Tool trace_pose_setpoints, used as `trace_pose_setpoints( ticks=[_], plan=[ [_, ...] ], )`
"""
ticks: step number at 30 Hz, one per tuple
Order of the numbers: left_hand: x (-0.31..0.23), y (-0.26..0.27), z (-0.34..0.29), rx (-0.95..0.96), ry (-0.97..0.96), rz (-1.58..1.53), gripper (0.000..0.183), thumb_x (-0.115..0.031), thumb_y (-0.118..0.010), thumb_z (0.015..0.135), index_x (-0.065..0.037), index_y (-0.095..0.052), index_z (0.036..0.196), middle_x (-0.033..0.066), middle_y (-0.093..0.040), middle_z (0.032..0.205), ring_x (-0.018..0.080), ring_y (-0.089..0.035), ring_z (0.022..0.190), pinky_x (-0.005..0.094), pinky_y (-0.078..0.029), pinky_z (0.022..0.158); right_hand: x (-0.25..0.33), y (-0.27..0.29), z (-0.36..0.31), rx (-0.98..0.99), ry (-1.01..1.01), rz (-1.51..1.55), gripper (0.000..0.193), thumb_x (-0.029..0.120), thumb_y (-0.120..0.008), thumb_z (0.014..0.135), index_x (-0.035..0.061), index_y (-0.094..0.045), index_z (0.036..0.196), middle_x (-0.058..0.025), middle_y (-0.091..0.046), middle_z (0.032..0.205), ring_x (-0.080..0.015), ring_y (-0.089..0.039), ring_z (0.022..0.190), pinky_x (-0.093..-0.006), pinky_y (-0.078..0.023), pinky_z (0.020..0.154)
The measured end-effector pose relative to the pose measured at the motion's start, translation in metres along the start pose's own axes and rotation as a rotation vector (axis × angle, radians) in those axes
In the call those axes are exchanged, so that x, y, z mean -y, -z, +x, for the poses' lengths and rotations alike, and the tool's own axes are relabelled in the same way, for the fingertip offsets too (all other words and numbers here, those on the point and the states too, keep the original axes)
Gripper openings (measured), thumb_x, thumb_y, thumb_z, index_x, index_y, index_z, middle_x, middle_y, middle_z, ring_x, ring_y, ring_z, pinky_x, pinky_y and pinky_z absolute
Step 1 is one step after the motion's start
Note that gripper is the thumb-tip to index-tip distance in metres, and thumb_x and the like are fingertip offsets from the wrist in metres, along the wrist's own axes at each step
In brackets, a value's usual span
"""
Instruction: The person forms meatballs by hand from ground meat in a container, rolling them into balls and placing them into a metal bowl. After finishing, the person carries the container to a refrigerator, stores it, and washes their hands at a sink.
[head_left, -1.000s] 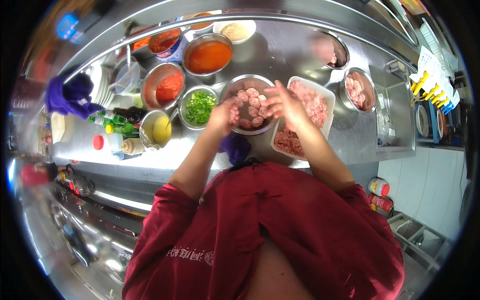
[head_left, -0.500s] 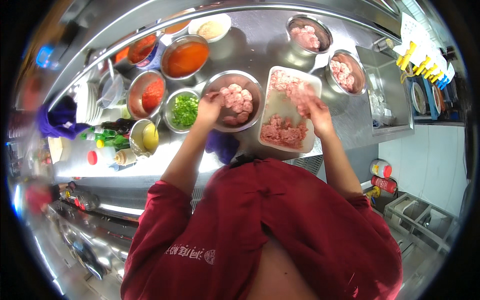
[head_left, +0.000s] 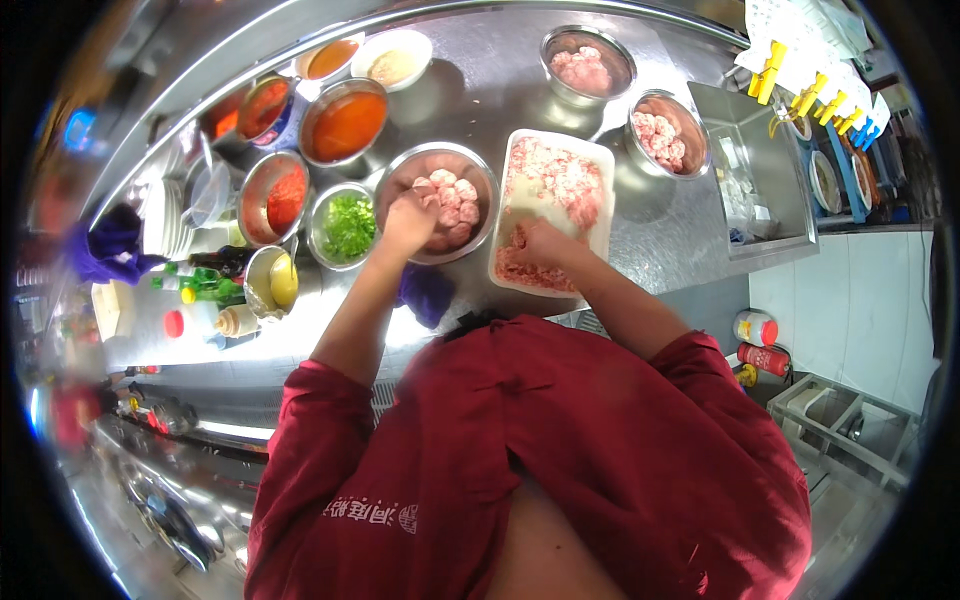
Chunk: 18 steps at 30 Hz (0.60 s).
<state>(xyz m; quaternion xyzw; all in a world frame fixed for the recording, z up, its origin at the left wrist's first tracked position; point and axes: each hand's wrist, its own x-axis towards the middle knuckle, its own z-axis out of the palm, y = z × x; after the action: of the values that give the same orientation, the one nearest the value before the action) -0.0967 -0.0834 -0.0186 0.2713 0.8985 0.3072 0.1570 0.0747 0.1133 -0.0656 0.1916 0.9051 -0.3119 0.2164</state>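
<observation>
A steel bowl (head_left: 482,165) holds several pale pink meatballs (head_left: 460,205). My left hand (head_left: 408,222) reaches over its left side, fingers curled down beside the meatballs; whatever they hold is hidden. To the right of the bowl lies a white plastic tray (head_left: 602,180) with raw minced meat (head_left: 535,272) at its near end and paler, fattier mince (head_left: 545,165) toward the far end. Into the near heap my right hand (head_left: 540,243) is pushed, its fingers bent around some of the mince and partly buried.
Bowls of chopped green onion (head_left: 350,225), red chopped chili (head_left: 286,200) and orange-red liquid (head_left: 347,127) stand to the left. Bottles (head_left: 215,288) crowd the near left. Two steel bowls of meat (head_left: 580,70) sit beyond the tray. A sink (head_left: 765,200) is at the right.
My right hand has come down and left, from above the tray's right side into the near mince. My left hand has moved further into the meatball bowl. The whole view has shifted slightly.
</observation>
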Motion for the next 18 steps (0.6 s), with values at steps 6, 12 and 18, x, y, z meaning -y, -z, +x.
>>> trace_pose_setpoints(
  ticks=[6,12,18],
  plan=[
    [-0.005,0.002,-0.009,0.045,0.022,-0.601,0.024,-0.011,-0.051,0.092,0.004,-0.057,0.11,0.0076,-0.061,0.099,0.0139,-0.061,0.081,0.0252,-0.052,0.074,0.003,-0.03,0.019,-0.048,0.17,-0.154,0.044,0.027,-0.07,0.072,0.0054,-0.06,0.108,-0.0227,-0.061,0.1,-0.0353,-0.061,0.088,-0.0416,-0.048,0.079],
    [-0.056,0.011,-0.034,0.162,0.165,-0.998,0.019,-0.011,-0.049,0.093,0.001,-0.057,0.106,0.0079,-0.062,0.097,0.015,-0.063,0.077,0.0246,-0.051,0.071,-0.002,-0.002,0.011,-0.001,0.288,0.104,0.024,0.016,-0.067,0.075,0.0039,-0.064,0.096,-0.0155,-0.065,0.093,-0.0318,-0.063,0.078,-0.0388,-0.049,0.072],
    [-0.081,-0.025,-0.033,0.246,0.249,-1.141,0.029,-0.02,-0.052,0.092,-0.002,-0.054,0.115,0.0068,-0.06,0.11,0.0158,-0.057,0.097,0.0272,-0.046,0.084,0.01,0.049,-0.052,-0.061,0.09,0.89,0.043,0.018,-0.071,0.08,0.0042,-0.054,0.116,-0.006,-0.064,0.088,-0.0114,-0.059,0.075,-0.0252,-0.049,0.067]
  ],
)
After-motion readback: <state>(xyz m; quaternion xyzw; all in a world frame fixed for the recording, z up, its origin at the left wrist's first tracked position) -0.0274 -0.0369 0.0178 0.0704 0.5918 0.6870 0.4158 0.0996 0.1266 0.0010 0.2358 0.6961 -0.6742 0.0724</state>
